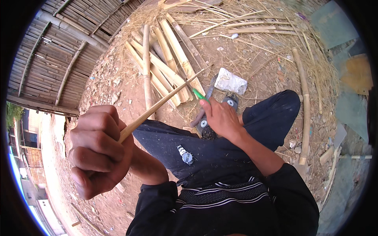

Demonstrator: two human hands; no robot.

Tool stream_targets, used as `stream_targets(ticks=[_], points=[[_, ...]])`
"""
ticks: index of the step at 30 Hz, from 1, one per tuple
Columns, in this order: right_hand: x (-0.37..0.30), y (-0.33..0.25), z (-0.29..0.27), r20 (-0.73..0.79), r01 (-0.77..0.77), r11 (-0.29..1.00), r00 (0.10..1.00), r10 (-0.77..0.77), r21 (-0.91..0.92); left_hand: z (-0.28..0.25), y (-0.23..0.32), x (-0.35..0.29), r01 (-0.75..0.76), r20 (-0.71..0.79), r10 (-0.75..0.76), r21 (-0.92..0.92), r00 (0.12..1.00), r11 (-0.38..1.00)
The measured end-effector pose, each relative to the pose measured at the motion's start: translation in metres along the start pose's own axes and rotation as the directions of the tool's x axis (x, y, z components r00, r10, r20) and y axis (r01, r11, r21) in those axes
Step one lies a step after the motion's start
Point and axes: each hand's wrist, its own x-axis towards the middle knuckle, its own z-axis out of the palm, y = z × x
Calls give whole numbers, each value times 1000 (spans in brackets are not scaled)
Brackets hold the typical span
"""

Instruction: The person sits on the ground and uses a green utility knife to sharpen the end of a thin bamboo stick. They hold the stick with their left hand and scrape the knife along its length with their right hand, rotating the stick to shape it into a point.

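My left hand (100, 151) is closed in a fist around a split bamboo strip (153, 108). The strip slants up and to the right, narrowing to a thin far end above my right hand. A slim green object (200, 94) pokes out beyond the thumb of my right hand (222, 118), whose fingers are closed on it; its kind and the rest of it are hidden. Just beyond that hand lies a dark-bladed knife (210, 87) with a brown handle (197, 118), close to my shoes (232, 103). A silver wristwatch (186, 156) rests on my dark trousers.
Split bamboo pieces (167, 51) lie piled ahead on the dirt ground, beside a whitish block (231, 81). Thin bamboo strips (256, 27) and straw spread behind. A bamboo pole (303, 106) and glass-like sheets (350, 106) are at right; a bamboo wall (51, 59) stands at left.
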Motion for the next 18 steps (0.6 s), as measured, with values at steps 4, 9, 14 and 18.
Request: stream_targets(ticks=[4, 9, 14, 18], points=[[4, -5, -10, 2, 151, 978, 988, -153, 147, 0, 1, -8, 26, -20, -27, -65, 999, 998], [11, 10, 5, -69, 214, 956, 977, -204, 203, -7, -2, 3, -1, 86, 5, -46, 996, 999], [3, -21, 5, -271, 453, 887, 868, -415, 93, -19, -4, -1, 62, -104, -73, -101, 992, 993], [19, 13, 11, -76, 93, 995, 993, -95, -38, -11, -8, 4, 13, -52, -15, -46, 999, 999]])
